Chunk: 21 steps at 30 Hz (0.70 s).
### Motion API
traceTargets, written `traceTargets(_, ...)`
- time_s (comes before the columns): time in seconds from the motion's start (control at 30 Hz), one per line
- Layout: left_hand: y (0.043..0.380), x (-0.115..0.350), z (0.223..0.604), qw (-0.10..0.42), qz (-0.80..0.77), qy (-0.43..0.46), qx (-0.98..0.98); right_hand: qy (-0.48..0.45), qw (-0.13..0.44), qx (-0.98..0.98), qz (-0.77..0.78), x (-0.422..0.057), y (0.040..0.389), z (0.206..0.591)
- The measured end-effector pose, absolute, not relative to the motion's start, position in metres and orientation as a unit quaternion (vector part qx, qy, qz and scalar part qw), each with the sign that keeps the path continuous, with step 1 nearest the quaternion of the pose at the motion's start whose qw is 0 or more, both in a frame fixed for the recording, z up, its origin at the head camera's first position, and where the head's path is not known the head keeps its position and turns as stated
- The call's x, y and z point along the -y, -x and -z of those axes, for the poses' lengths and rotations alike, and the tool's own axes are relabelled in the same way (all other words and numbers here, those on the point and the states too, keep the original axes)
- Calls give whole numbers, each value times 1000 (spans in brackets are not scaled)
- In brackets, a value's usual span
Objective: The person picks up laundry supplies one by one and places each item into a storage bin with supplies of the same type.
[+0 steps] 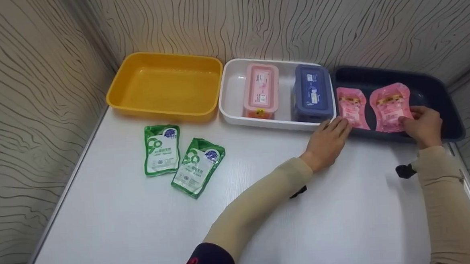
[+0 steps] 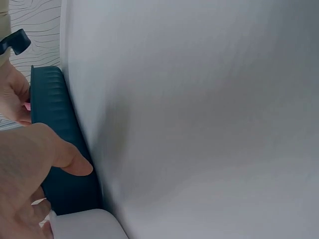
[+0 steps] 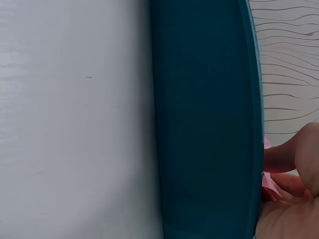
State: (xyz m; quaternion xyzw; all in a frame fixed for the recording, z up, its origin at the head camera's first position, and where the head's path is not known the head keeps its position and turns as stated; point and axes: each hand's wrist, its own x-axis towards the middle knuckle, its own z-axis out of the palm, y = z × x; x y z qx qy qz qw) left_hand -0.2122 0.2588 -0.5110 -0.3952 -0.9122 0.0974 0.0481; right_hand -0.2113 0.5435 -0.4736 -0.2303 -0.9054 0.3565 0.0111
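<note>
Two pink pouches lie side by side in the dark blue bin (image 1: pixel 434 97). My right hand (image 1: pixel 425 126) pinches the right pink pouch (image 1: pixel 390 109) by its lower right edge, thumb on its front. In the right wrist view, only a sliver of pink shows between the fingers (image 3: pixel 286 154) behind the bin's rim. My left hand (image 1: pixel 326 145) reaches to the lower left corner of the left pink pouch (image 1: pixel 351 109), where the white and blue bins meet. Its thumb (image 2: pixel 75 162) stands apart from the other fingers, which are partly hidden in the left wrist view.
A white bin (image 1: pixel 232 88) holds a pink-lidded box (image 1: pixel 261 86) and a blue-lidded box (image 1: pixel 313 91). Left of it stands a yellow bin (image 1: pixel 164 87). Two green-and-white pouches (image 1: pixel 162 150) lie on the white table (image 1: pixel 143 229). Patterned walls enclose the back and sides.
</note>
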Motion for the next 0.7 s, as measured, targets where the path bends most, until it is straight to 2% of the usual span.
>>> traceTargets(0.37,212,-259,507,34,-97,396,912,216,26,916,-336,-538,213,476)
traceTargets(0.7,211,-259,507,29,-101,397,912,201,14,932,-302,-540,219,482)
